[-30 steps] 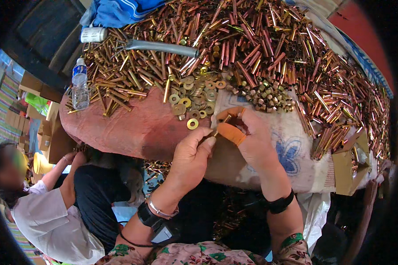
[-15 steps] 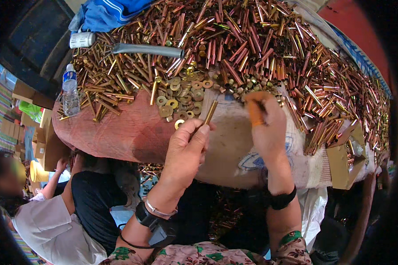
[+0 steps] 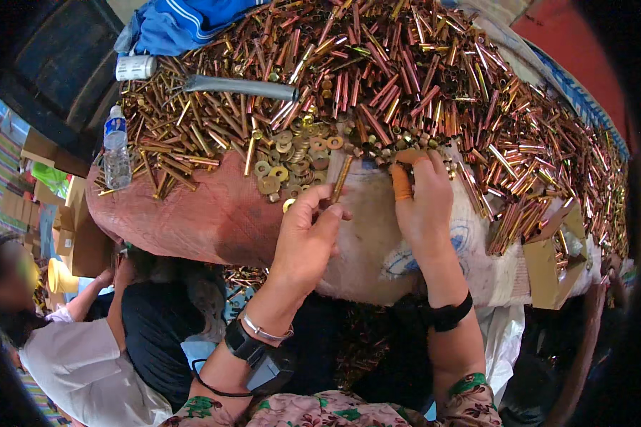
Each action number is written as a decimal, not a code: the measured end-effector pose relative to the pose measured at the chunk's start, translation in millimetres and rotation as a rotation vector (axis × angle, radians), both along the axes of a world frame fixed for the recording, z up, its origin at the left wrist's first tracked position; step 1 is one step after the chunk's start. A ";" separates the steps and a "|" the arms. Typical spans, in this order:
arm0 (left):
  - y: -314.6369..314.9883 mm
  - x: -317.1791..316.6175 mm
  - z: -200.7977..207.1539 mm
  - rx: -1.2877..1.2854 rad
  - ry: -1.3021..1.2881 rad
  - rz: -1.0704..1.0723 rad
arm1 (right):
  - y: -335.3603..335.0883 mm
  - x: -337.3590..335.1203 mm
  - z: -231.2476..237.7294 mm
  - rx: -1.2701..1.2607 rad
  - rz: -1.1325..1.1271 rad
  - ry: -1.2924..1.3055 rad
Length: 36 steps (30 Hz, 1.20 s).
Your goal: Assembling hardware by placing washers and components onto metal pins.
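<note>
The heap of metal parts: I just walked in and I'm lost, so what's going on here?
A person's left hand holds a rod tilted, its far end up and free. The right hand is at the nuts; whether it grips one is hidden. Washers lie just beyond the left hand, and tubes are heaped farther back. A co-worker is at the left.

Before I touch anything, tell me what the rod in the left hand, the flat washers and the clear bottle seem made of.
Rod in the left hand: probably metal, golden-brown with a soft sheen; plated or solid, I can't tell.
Flat washers: likely metal, dull to bright gold, some glinting.
Clear bottle: most likely plastic, glossy and see-through.
</note>
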<state>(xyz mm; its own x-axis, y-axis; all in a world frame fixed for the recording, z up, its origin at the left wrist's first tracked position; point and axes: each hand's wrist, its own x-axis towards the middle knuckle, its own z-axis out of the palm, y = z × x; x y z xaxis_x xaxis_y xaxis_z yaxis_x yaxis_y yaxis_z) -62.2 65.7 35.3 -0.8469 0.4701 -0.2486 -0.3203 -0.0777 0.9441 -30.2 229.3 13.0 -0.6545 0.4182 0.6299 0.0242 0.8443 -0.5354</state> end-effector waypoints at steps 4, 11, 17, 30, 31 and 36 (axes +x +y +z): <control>-3.9 -3.9 -1.5 0.066 -0.109 0.028 | -2.8 -22.8 3.4 0.157 0.052 0.085; -2.8 -0.3 -8.9 0.037 -0.036 -0.017 | -0.4 -53.9 5.0 0.351 0.067 -0.154; -5.2 0.4 -8.3 0.078 -0.089 0.009 | -15.1 -1.2 18.8 0.124 0.084 -0.098; -14.6 7.5 -6.8 0.098 -0.057 -0.098 | -18.2 15.9 12.4 -0.313 0.177 -0.296; -16.5 7.1 -8.1 0.098 -0.065 -0.112 | -15.8 16.7 13.4 -0.572 0.219 -0.244; -18.2 14.3 -13.1 0.052 0.002 -0.158 | -17.4 18.4 26.5 -1.306 0.416 0.048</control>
<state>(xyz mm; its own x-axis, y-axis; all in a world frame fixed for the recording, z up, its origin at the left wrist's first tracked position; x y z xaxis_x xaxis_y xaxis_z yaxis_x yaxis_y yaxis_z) -48.0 47.5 22.3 -0.7617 0.6099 -0.2187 -0.3306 -0.0755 0.9407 -11.9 211.9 39.5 -0.8652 0.4997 -0.0413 -0.1457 -0.3293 -0.9329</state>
